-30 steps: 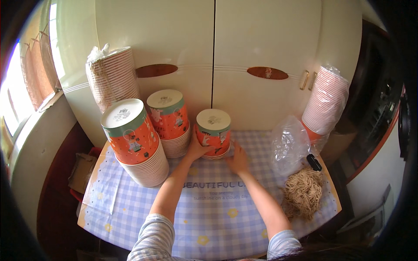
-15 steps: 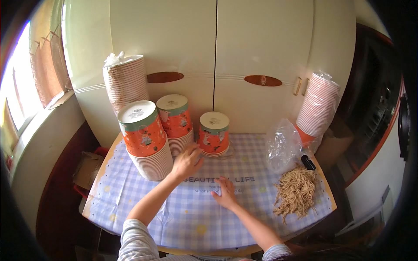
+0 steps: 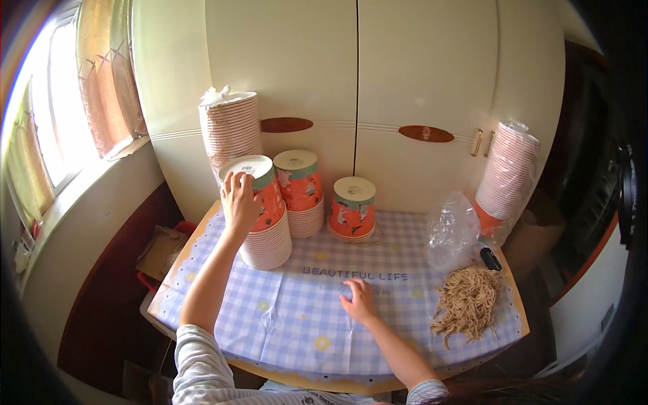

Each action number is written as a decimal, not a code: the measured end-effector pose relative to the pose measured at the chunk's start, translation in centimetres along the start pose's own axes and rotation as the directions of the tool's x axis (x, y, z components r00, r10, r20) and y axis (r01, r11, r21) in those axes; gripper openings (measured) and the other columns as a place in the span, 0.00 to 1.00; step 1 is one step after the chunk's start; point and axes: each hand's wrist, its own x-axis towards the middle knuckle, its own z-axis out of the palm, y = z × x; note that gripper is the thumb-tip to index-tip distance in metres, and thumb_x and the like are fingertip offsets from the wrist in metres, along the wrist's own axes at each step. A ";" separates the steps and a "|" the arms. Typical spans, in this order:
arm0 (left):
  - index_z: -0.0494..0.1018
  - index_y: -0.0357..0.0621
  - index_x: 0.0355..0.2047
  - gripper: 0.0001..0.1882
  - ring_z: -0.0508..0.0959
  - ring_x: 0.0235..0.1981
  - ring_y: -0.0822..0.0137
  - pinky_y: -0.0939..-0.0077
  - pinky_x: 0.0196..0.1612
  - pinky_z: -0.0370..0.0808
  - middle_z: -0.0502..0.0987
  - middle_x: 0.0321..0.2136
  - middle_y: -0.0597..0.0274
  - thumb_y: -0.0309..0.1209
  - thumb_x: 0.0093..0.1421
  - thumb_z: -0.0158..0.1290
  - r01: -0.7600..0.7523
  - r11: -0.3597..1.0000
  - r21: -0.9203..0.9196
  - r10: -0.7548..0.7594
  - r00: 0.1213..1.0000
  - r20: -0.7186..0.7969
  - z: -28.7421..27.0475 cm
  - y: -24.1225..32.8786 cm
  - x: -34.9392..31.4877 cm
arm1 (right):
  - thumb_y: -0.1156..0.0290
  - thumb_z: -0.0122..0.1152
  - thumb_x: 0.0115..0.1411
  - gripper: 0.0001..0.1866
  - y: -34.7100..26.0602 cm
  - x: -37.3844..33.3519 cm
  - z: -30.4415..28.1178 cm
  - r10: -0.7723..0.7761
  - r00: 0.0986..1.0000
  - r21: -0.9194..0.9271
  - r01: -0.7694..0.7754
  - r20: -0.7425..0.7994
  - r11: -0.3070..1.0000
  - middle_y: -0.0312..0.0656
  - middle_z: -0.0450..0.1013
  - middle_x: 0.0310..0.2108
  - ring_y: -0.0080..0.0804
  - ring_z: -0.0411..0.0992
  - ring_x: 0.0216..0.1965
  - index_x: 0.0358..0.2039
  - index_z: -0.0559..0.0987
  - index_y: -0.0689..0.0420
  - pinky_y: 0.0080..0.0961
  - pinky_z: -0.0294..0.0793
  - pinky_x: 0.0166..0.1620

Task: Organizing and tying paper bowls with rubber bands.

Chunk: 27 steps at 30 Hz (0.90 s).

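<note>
My left hand [image 3: 241, 202] is raised to the near left stack of paper tubs, fingers apart and bent at the upper edge of the top tub [image 3: 271, 206]. This orange and green tub stands upside down, pale base up, with many white rims stacked beneath. Behind it to the right is a second upturned stack [image 3: 300, 189]. A short upturned stack [image 3: 352, 209] stands farther right, near the cabinet. My right hand [image 3: 358, 299] hovers low over or rests on the tablecloth's printed middle; which one I cannot tell. Its fingers are loosely spread and hold nothing.
A tall wrapped tub stack [image 3: 233, 128] rises at the back left, another wrapped stack [image 3: 507, 172] at the back right. Near the right edge lie a crumpled clear bag [image 3: 451, 229], a black object [image 3: 491, 258] and a heap of tan strings [image 3: 467, 300]. The checked tablecloth [image 3: 304, 337] covers the table.
My left hand has moved from beside the short stack up and left to the top of the near left stack. My right hand stays over the table's middle. The view has shifted slightly.
</note>
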 end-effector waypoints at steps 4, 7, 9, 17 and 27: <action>0.66 0.42 0.37 0.20 0.61 0.50 0.54 0.56 0.50 0.58 0.65 0.43 0.56 0.28 0.41 0.56 0.106 0.994 -0.029 -0.103 0.990 0.093 -0.5 0.9 0.6 | 0.69 0.63 0.42 0.20 0.1 0.0 -0.2 -0.005 1.000 -0.033 0.005 0.002 0.999 0.43 0.66 0.41 0.43 0.63 0.44 0.38 0.72 0.55 0.35 0.63 0.47; 0.65 0.41 0.36 0.20 0.63 0.48 0.54 0.57 0.50 0.58 0.66 0.41 0.56 0.28 0.41 0.56 0.090 0.995 -0.045 -0.088 0.995 0.042 -0.7 0.8 0.9 | 0.68 0.63 0.42 0.20 0.4 -0.2 0.2 -0.007 1.000 -0.067 0.008 0.021 0.998 0.43 0.66 0.41 0.43 0.64 0.44 0.38 0.72 0.54 0.35 0.63 0.47; 0.65 0.42 0.37 0.21 0.63 0.47 0.53 0.58 0.50 0.58 0.68 0.39 0.55 0.29 0.41 0.57 0.110 0.992 -0.068 -0.108 0.993 0.046 -0.9 0.4 1.4 | 0.68 0.63 0.42 0.20 0.5 -0.1 0.1 -0.007 1.000 -0.058 0.009 0.023 0.998 0.43 0.66 0.41 0.43 0.63 0.44 0.39 0.72 0.54 0.35 0.63 0.47; 0.67 0.41 0.37 0.16 0.62 0.53 0.54 0.61 0.54 0.58 0.71 0.42 0.59 0.26 0.46 0.55 -0.017 0.987 -0.163 -0.014 0.982 -0.187 -3.8 0.4 3.4 | 0.68 0.62 0.43 0.20 0.4 -0.3 0.0 0.010 1.000 -0.042 -0.009 0.015 0.999 0.43 0.66 0.41 0.43 0.63 0.44 0.39 0.71 0.54 0.35 0.62 0.48; 0.66 0.40 0.36 0.07 0.63 0.53 0.57 0.63 0.54 0.60 0.71 0.41 0.55 0.20 0.55 0.46 -0.196 0.482 -0.854 -0.142 0.944 -0.297 -8.9 5.0 -1.6 | 0.66 0.62 0.44 0.24 0.4 0.4 -0.6 0.091 0.996 0.210 -0.084 -0.021 0.974 0.45 0.66 0.41 0.40 0.65 0.42 0.43 0.68 0.58 0.31 0.65 0.45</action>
